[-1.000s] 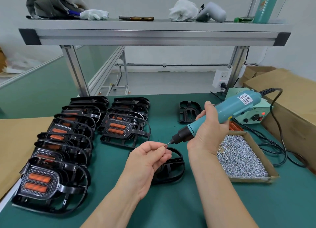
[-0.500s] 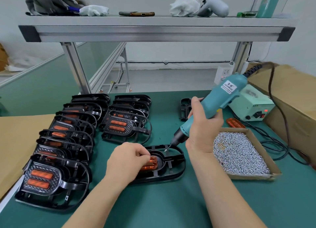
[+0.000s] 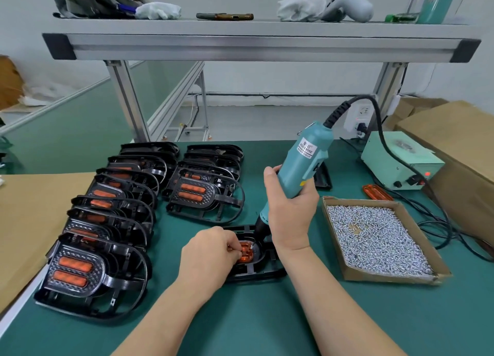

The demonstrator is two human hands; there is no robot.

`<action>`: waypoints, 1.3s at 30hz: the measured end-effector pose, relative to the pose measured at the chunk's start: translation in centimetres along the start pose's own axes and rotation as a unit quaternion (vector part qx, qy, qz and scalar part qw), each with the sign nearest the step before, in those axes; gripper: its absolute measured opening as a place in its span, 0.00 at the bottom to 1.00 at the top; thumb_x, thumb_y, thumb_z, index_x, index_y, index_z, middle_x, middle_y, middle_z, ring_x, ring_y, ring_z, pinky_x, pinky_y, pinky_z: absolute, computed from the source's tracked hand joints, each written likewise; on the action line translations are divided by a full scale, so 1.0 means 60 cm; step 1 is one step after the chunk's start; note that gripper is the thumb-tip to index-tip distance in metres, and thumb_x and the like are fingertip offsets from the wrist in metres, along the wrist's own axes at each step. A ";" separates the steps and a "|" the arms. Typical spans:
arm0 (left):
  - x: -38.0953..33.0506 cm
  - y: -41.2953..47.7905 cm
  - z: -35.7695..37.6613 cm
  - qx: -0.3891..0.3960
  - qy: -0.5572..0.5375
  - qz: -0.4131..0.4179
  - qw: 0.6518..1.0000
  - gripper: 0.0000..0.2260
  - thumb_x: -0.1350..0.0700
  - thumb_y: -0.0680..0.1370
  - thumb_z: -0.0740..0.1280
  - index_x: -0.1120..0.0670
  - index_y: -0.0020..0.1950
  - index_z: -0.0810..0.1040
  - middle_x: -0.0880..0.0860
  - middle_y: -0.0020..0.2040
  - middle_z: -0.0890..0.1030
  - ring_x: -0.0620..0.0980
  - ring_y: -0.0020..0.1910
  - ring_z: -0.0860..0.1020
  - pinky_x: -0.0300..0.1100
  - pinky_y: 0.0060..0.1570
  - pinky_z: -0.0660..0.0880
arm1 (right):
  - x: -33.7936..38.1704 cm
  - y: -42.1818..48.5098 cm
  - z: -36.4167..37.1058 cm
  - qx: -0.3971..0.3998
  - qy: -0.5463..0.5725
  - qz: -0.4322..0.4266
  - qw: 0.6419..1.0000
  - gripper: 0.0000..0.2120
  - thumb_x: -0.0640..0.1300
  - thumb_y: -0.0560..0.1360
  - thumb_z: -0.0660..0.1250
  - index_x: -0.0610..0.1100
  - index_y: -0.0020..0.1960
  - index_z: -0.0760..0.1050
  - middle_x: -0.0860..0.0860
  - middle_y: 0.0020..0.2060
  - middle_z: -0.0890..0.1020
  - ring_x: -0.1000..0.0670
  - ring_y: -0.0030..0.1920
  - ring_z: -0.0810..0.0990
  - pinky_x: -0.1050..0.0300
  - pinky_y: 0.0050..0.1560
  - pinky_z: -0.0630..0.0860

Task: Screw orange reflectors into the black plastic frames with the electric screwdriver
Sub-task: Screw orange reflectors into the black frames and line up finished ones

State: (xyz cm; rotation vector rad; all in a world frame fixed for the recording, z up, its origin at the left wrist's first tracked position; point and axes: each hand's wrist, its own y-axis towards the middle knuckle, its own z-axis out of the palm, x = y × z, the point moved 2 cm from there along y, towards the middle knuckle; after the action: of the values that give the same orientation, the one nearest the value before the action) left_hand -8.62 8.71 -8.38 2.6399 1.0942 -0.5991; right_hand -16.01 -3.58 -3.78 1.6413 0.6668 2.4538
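My right hand (image 3: 290, 211) grips the teal electric screwdriver (image 3: 302, 166), which stands nearly upright with its tip down in a black plastic frame (image 3: 256, 271) on the green table. My left hand (image 3: 211, 257) has its fingers curled onto the orange reflector (image 3: 246, 253) seated in that frame and hides the frame's left half. The screwdriver's bit is hidden behind my right hand. A cardboard tray of small silver screws (image 3: 374, 238) lies just right of my right wrist.
Two rows of black frames with orange reflectors (image 3: 107, 222) overlap at the left. A loose orange reflector (image 3: 377, 192) and a green power box (image 3: 401, 160) with cable lie at back right. Cardboard boxes (image 3: 459, 142) line the right edge. A metal shelf (image 3: 262, 43) spans overhead.
The screwdriver has swung from a slant to nearly upright and its tip has gone down into the frame. My left hand has left the bit and settled on the reflector.
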 end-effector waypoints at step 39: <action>0.012 0.004 0.013 0.017 -0.074 -0.009 0.997 0.11 0.54 0.71 0.75 0.41 0.33 0.78 0.42 0.34 0.77 0.41 0.37 0.76 0.37 0.35 0.69 | -0.020 -0.004 0.010 0.025 -0.031 0.030 0.999 0.11 0.47 0.70 0.73 0.46 0.39 0.71 0.59 0.27 0.75 0.57 0.27 0.72 0.64 0.31 0.71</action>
State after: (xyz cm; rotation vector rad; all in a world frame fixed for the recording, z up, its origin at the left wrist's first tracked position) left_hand -8.19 8.70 -9.39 2.5677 1.0744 -0.8102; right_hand -15.01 -3.57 -4.75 1.7745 0.6854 2.4338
